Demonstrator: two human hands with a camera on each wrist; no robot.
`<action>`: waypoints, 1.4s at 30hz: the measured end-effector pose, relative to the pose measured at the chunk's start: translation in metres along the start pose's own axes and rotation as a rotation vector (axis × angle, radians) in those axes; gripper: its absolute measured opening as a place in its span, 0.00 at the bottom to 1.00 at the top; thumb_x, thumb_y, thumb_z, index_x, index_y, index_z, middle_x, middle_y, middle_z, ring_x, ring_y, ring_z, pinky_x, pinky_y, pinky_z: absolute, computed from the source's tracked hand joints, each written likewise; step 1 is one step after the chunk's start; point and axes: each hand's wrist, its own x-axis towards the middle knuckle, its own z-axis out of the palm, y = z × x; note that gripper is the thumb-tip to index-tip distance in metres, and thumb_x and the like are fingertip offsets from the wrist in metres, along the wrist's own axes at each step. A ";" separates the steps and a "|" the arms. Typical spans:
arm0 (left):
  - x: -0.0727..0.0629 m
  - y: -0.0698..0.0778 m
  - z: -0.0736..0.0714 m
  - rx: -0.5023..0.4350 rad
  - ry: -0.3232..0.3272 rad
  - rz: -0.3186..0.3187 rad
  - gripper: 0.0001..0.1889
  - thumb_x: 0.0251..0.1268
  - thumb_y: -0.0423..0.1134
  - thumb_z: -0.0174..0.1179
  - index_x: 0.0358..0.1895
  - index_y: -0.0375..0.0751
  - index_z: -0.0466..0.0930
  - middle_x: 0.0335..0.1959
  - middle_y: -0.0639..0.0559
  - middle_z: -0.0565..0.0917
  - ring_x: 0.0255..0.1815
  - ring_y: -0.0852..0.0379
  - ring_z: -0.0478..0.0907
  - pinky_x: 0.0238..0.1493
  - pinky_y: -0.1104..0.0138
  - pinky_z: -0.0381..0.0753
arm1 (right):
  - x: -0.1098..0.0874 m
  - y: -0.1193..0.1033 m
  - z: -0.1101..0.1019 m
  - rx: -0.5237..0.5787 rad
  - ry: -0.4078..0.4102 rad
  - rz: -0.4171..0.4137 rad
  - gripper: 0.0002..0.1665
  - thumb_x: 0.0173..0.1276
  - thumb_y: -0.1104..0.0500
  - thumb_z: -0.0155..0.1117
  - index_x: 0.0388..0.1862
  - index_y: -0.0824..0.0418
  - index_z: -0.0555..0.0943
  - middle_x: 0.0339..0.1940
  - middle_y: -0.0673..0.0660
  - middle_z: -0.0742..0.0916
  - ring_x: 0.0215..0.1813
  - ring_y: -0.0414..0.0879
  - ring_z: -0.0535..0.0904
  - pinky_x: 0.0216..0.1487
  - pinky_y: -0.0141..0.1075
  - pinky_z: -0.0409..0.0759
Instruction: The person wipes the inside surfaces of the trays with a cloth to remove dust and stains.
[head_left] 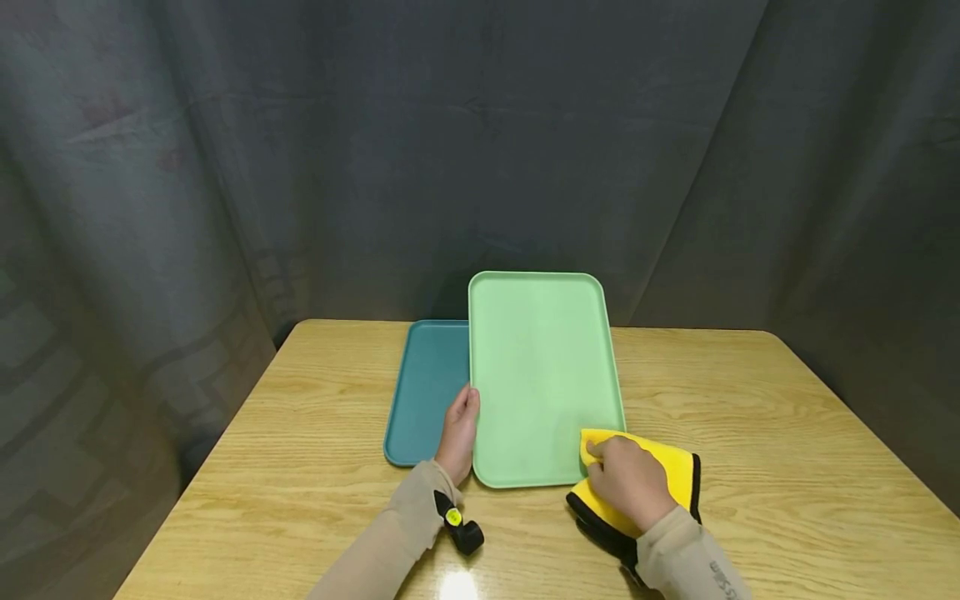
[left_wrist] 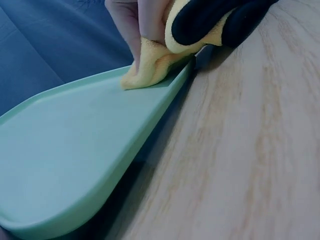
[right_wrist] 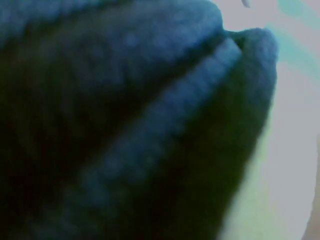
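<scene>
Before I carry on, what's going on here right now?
A person's left hand grips the left edge of a light green tray, which is tilted up over the wooden table. The right hand holds a yellow cloth with black edging against the tray's near right corner. A teal tray lies on the table to the left, partly hidden by the green one.

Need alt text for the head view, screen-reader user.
A person's left-hand grip holds a light green tray by its left edge while the right-hand grip holds a yellow, black-edged cloth against its near right corner. The tray partly hides a blue-green tray on a wooden table; a dark curtain hangs behind.
</scene>
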 end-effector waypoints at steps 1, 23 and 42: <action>0.000 0.000 0.000 0.004 -0.002 0.000 0.32 0.76 0.51 0.35 0.74 0.37 0.41 0.76 0.37 0.44 0.76 0.38 0.39 0.77 0.48 0.45 | 0.000 0.002 -0.001 -0.007 -0.004 0.009 0.21 0.59 0.65 0.55 0.51 0.63 0.82 0.53 0.65 0.84 0.19 0.44 0.60 0.17 0.31 0.57; -0.002 0.000 0.006 0.007 0.057 0.009 0.33 0.76 0.51 0.36 0.74 0.34 0.42 0.75 0.36 0.47 0.76 0.38 0.42 0.77 0.48 0.47 | 0.002 0.016 -0.006 -0.080 -0.027 0.070 0.10 0.60 0.62 0.54 0.22 0.63 0.79 0.20 0.56 0.77 0.22 0.46 0.67 0.20 0.33 0.62; -0.001 0.000 0.007 0.001 0.072 0.022 0.32 0.76 0.50 0.36 0.74 0.34 0.44 0.75 0.35 0.48 0.76 0.37 0.43 0.77 0.49 0.48 | -0.002 0.014 -0.004 -0.091 -0.055 0.043 0.15 0.58 0.63 0.56 0.12 0.58 0.71 0.16 0.53 0.71 0.19 0.45 0.65 0.19 0.31 0.61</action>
